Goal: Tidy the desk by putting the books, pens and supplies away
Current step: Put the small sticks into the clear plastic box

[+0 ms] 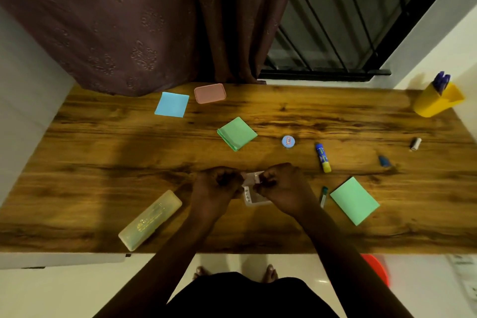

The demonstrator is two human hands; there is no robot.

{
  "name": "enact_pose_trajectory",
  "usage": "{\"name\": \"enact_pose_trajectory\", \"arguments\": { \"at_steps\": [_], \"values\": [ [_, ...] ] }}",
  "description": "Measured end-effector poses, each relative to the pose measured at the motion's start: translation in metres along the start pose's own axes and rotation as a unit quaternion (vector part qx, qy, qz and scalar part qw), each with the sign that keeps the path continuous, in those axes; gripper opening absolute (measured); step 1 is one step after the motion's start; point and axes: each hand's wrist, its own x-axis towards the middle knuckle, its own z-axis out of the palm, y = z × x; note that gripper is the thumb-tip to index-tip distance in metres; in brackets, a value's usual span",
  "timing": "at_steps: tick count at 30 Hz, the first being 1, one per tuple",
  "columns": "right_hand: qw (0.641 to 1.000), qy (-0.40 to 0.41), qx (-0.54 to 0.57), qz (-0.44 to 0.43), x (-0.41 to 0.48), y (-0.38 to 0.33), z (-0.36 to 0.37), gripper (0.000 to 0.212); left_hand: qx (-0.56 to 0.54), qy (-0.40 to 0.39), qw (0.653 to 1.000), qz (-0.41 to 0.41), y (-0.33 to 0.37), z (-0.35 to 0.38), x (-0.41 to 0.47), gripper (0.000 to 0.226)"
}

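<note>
A small clear plastic box lies near the front middle of the wooden desk. My left hand and my right hand both have curled fingers and pinch its top edge from either side. Scattered around are a green paper pad, a second green pad, a blue pad, a pink case, a glue stick, a round blue tin and a yellowish pencil box.
A yellow pen cup with blue pens stands at the far right corner. A small grey roll, a blue cap and a short green-capped tube lie on the right side. A curtain hangs behind the desk.
</note>
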Motion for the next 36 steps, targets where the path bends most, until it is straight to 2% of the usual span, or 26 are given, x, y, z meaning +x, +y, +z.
{"name": "enact_pose_trajectory", "arguments": {
  "at_steps": [2,6,12,15,19,21,23,29,32,36],
  "values": [
    [0.996,0.002,-0.090,0.019,0.009,0.003,0.011,0.023,0.018,0.015,1.000,0.001,-0.003,-0.008,0.000,0.005],
    [0.978,-0.050,-0.194,0.055,0.023,-0.003,0.029,0.041,0.032,0.023,0.999,-0.017,-0.010,-0.022,0.001,0.013],
    [0.967,-0.053,-0.248,0.035,0.030,-0.005,0.040,0.034,0.022,0.016,0.999,-0.025,-0.009,-0.029,-0.001,0.010],
    [0.979,-0.050,-0.192,0.048,0.030,-0.001,0.035,0.031,0.030,-0.002,1.000,-0.001,-0.006,-0.028,0.001,0.004],
    [0.993,-0.004,-0.107,0.038,0.021,0.002,0.011,0.024,0.040,-0.035,0.998,0.019,0.004,-0.014,0.014,0.009],
    [0.997,0.017,-0.074,0.023,0.012,0.004,-0.012,0.014,0.040,-0.052,0.998,0.020,0.012,0.003,0.022,0.012],
    [0.999,0.034,0.014,0.026,0.004,0.010,-0.037,0.005,0.028,-0.063,0.997,0.017,0.021,0.021,0.028,0.014],
    [0.971,0.139,0.170,0.098,-0.017,0.068,-0.102,0.014,0.012,-0.102,0.994,0.026,0.046,0.091,0.039,0.010],
    [0.962,0.155,0.197,0.113,-0.021,0.108,-0.131,0.011,0.043,-0.106,0.993,0.040,0.050,0.137,0.047,0.006],
    [0.950,0.185,0.218,0.127,-0.028,0.164,-0.170,0.009,0.053,-0.103,0.992,0.047,0.054,0.211,0.057,0.014]
  ]
}}
